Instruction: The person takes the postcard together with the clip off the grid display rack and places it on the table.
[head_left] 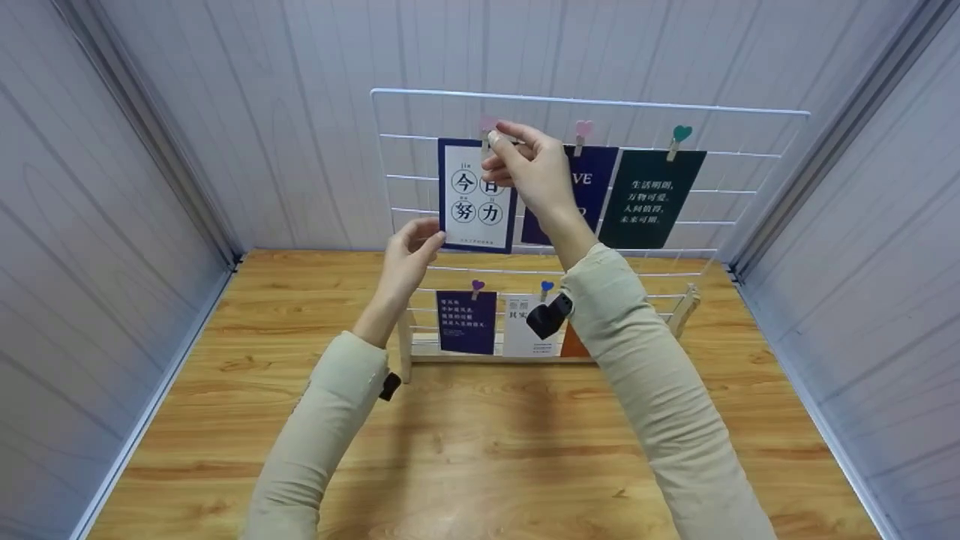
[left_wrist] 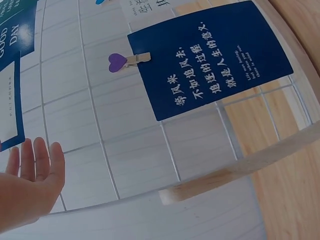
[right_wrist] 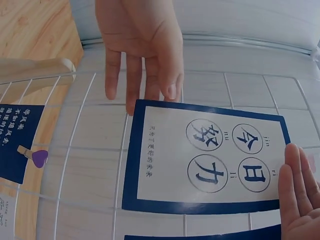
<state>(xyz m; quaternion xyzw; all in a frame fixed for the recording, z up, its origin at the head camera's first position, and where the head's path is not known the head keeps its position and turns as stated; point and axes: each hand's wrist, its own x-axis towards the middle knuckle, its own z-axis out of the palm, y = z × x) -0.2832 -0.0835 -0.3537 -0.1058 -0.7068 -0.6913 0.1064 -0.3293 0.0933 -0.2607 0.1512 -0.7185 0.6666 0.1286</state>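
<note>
Holding blue-bordered card [head_left: 476, 234] before wire grid [head_left: 590, 101]

Wire rack [head_left: 637, 103] sat in front of the back wall [head_left: 480, 45], one card [head_left: 477, 196] up top left, two more cards [head_left: 651, 201] to its right, three bottom cards [head_left: 466, 322] underneath.

Orange card [head_left: 574, 345] partly behind sleeve [head_left: 637, 352], pink clip [head_left: 487, 124] perhaps partly behind right hand [head_left: 538, 169]

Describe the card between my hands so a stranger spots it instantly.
On the white wire grid, go to the upper row. Its leftmost card is between the left hand and right hand. Unlike the dark cards beside it, its white face has a blue border and four circled characters.
</note>
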